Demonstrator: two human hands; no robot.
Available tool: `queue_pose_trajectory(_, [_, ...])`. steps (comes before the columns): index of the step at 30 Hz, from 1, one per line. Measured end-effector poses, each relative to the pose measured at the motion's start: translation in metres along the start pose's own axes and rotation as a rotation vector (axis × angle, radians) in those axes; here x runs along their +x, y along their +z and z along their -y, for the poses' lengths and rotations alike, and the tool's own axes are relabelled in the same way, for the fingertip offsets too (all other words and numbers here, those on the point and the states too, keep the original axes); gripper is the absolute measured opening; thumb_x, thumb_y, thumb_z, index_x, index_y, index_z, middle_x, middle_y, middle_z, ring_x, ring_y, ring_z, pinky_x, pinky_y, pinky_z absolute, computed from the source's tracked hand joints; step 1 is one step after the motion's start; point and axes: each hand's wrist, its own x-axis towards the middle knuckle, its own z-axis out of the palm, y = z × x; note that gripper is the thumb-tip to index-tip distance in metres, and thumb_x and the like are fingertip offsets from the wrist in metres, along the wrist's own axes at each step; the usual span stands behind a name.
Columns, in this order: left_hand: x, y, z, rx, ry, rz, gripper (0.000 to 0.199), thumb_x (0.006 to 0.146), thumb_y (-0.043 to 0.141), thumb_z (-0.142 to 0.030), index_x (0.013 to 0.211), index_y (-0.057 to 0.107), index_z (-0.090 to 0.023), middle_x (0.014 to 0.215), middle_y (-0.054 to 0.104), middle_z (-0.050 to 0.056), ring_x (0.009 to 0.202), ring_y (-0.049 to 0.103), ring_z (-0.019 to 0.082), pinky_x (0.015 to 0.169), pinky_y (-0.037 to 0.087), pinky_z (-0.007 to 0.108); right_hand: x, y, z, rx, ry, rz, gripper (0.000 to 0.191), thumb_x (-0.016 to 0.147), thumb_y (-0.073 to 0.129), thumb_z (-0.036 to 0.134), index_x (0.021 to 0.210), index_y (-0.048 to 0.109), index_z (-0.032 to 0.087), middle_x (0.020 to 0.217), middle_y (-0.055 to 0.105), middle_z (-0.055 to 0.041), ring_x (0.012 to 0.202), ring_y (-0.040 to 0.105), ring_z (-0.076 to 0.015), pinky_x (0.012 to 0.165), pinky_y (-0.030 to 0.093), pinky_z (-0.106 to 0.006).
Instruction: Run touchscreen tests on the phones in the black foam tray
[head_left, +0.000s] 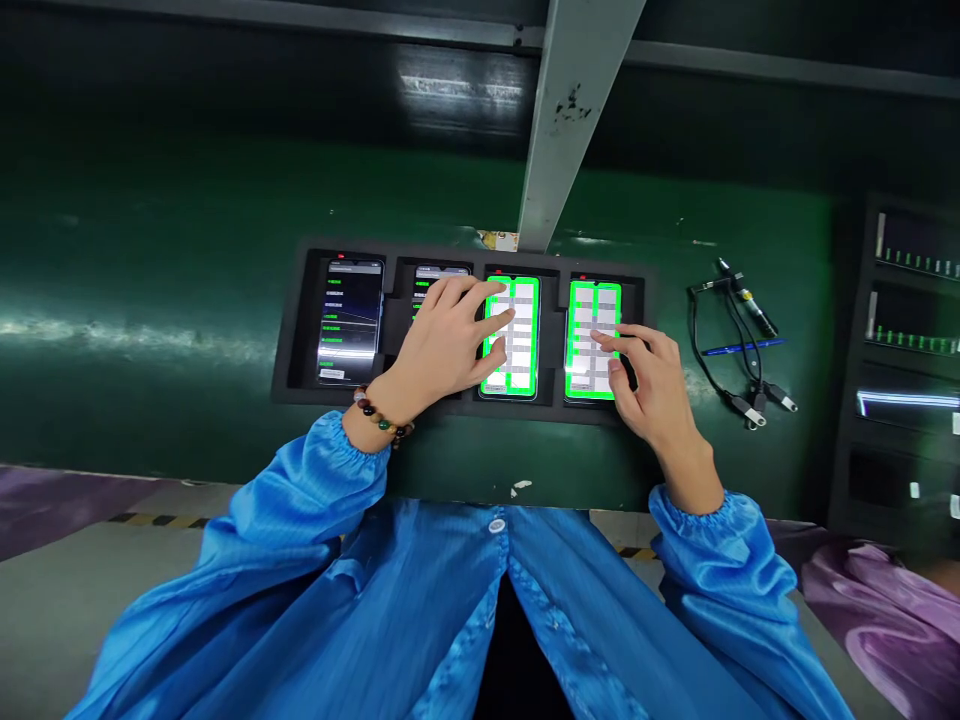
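Several smartphones lie face up in the compartments of a black foam tray [553,350]. My left hand [450,335] has its fingers spread, with the fingertips at the phone with a green and white grid screen [528,340]. Its palm partly covers a dark-screened phone [442,272]. My right hand [646,372] reaches in from the right, its index finger at the screen of the rightmost phone [581,350], which shows a similar grid. The leftmost phone [350,325] shows a dark list with green and white text; neither hand is on it.
Right of the tray lie black cables with USB plugs [750,410], a blue pen [742,348] and a dark pen-like tool [754,305]. A metal post [562,120] stands behind the tray. Another tray of devices [855,400] is at far right, beside a purple sleeve [877,610].
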Motion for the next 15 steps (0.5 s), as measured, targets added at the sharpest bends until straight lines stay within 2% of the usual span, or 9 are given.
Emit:
queue_pose_trajectory(7, [-0.022,-0.006,-0.008,0.012,0.151,0.023,0.036,0.104,0.061,-0.034,0.132,0.079,-0.02,0.149,0.069,0.015,0.129,0.063,0.04,0.108,0.054,0.063,-0.029,-0.004,0.012,-0.016,-0.042,-0.001,0.041,0.107,0.055,0.017,0.144,0.066,0.032,0.141,0.078,-0.0055,0.139,0.067,-0.0324,0.118,0.05,-0.06])
queue_pose_trajectory(11, [-0.032,-0.011,-0.016,-0.01,0.204,0.025,0.032,0.102,0.063,-0.029,0.128,0.08,-0.02,0.144,0.073,0.013,0.126,0.065,0.039,0.107,0.056,0.06,-0.043,-0.004,0.017,-0.014,-0.062,0.004,0.047,0.105,0.057,0.015,0.148,0.065,0.033,0.135,0.08,-0.0055,0.137,0.067,-0.0324,0.119,0.051,-0.061])
queue_pose_trajectory(15, [-0.038,-0.015,-0.024,-0.059,0.234,0.04,0.028,0.099,0.065,-0.023,0.121,0.083,-0.022,0.14,0.077,0.011,0.124,0.068,0.037,0.104,0.058,0.059,-0.057,-0.003,0.022,0.004,-0.076,-0.013,0.039,0.104,0.057,0.014,0.138,0.069,0.03,0.133,0.081,-0.0064,0.134,0.07,-0.0314,0.12,0.052,-0.061])
